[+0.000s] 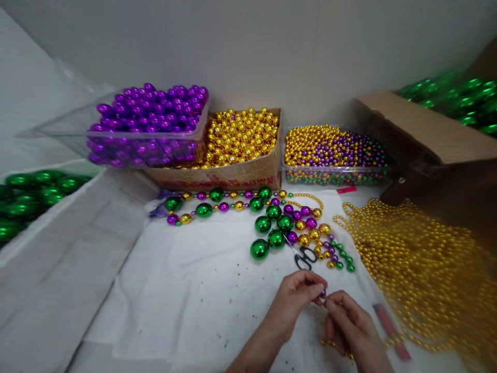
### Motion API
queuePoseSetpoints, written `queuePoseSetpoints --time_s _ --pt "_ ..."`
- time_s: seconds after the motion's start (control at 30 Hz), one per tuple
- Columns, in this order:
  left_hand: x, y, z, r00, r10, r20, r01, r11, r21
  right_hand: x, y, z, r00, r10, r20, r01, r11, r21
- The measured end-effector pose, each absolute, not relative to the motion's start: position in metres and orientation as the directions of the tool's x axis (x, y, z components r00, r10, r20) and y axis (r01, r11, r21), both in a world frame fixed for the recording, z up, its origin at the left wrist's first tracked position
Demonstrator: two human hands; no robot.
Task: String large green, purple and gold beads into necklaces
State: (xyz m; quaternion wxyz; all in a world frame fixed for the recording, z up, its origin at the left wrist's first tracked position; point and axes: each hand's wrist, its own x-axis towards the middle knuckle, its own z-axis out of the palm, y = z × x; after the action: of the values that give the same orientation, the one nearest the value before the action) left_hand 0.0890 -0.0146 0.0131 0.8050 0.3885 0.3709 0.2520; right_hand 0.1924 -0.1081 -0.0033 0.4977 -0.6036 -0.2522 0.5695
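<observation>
Pinching a small, glossy purple bead (323,293), left fingers (313,291) sat beside right fingers (337,301), drawn together above gold-beaded strand (329,343); black-handled scissors (301,253), round green beads (276,239) lay beyond.

You are facing a pale wall (264,52). Along the far edge of the white cloth (174,290), an open carton (233,176) is holding gold balls (243,134), and a clear tub (155,135) of purple balls (155,111) is overlapping its left end. A shallower tub (334,168) of small mixed beads (330,147) is standing just right of the carton. A whitish panel (73,259) is bordering the cloth's left edge, with large green balls (29,197) showing behind it. Near the right edge, a blurred red-and-dark strip (390,330) is lying aslant.
</observation>
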Motion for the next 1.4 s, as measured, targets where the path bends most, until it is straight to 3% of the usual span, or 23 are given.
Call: queuePoseSetpoints --time_s 0.2,0.3,0.4,0.5,0.57,0.67,0.77,0.83,0.9,0.97,1.03,1.1,1.17,1.23,1.3,1.4 --pt "0.080 0.003 0.006 0.439 0.803 -0.404 -0.223 0.532 0.817 0.221 -0.143 -0.007 0.187 0.836 -0.516 -0.153 -0.494 -0.856" --pt "0.086 0.016 0.000 0.358 0.869 -0.340 -0.193 0.426 0.884 0.258 -0.175 -0.001 0.329 0.758 -0.563 -0.164 -0.541 -0.825" --pt "0.107 0.018 -0.010 0.429 0.877 -0.215 -0.049 0.260 0.964 0.285 -0.194 0.014 0.528 0.661 -0.534 -0.245 -0.484 -0.840" --pt "0.133 0.010 -0.019 0.584 0.811 -0.033 0.115 -0.042 0.992 0.289 -0.192 0.024 0.610 0.629 -0.482 -0.326 -0.356 -0.876" --pt "0.147 0.005 -0.022 0.669 0.737 0.095 0.198 -0.300 0.933 0.281 -0.184 0.024 0.586 0.644 -0.492 -0.385 -0.312 -0.868" --pt "0.162 0.002 -0.025 0.753 0.626 0.201 0.314 -0.612 0.726 0.265 -0.173 0.015 0.496 0.683 -0.536 -0.486 -0.293 -0.823" --pt "0.173 0.004 -0.028 0.780 0.590 0.209 0.433 -0.750 0.501 0.253 -0.165 0.008 0.434 0.725 -0.535 -0.541 -0.265 -0.798" --pt "0.177 0.006 -0.029 0.779 0.595 0.199 0.470 -0.763 0.443 0.250 -0.162 0.008 0.415 0.741 -0.528 -0.551 -0.258 -0.794" --pt "0.179 0.009 -0.027 0.771 0.608 0.190 0.457 -0.736 0.500 0.250 -0.161 0.010 0.420 0.729 -0.541 -0.564 -0.258 -0.785" --pt "0.176 0.012 -0.021 0.741 0.645 0.188 0.392 -0.642 0.659 0.253 -0.161 0.011 0.440 0.708 -0.552 -0.567 -0.257 -0.782" --pt "0.168 0.014 -0.012 0.668 0.732 0.137 0.271 -0.411 0.871 0.255 -0.163 0.010 0.456 0.696 -0.555 -0.542 -0.278 -0.793" --pt "0.156 0.016 -0.002 0.590 0.806 -0.039 0.088 -0.016 0.996 0.255 -0.167 0.008 0.456 0.696 -0.554 -0.493 -0.321 -0.808" --pt "0.142 0.019 0.006 0.572 0.778 -0.259 -0.104 0.382 0.918 0.253 -0.170 0.008 0.435 0.706 -0.558 -0.443 -0.372 -0.816" --pt "0.130 0.021 0.010 0.591 0.709 -0.384 -0.242 0.610 0.754 0.248 -0.173 0.010 0.398 0.722 -0.566 -0.396 -0.421 -0.816" --pt "0.120 0.022 0.010 0.597 0.678 -0.428 -0.330 0.694 0.640 0.243 -0.174 0.015 0.374 0.733 -0.568 -0.338 -0.462 -0.820" --pt "0.113 0.024 0.006 0.572 0.690 -0.444 -0.404 0.708 0.580 0.237 -0.174 0.023 0.370 0.741 -0.560 -0.260 -0.496 -0.828"
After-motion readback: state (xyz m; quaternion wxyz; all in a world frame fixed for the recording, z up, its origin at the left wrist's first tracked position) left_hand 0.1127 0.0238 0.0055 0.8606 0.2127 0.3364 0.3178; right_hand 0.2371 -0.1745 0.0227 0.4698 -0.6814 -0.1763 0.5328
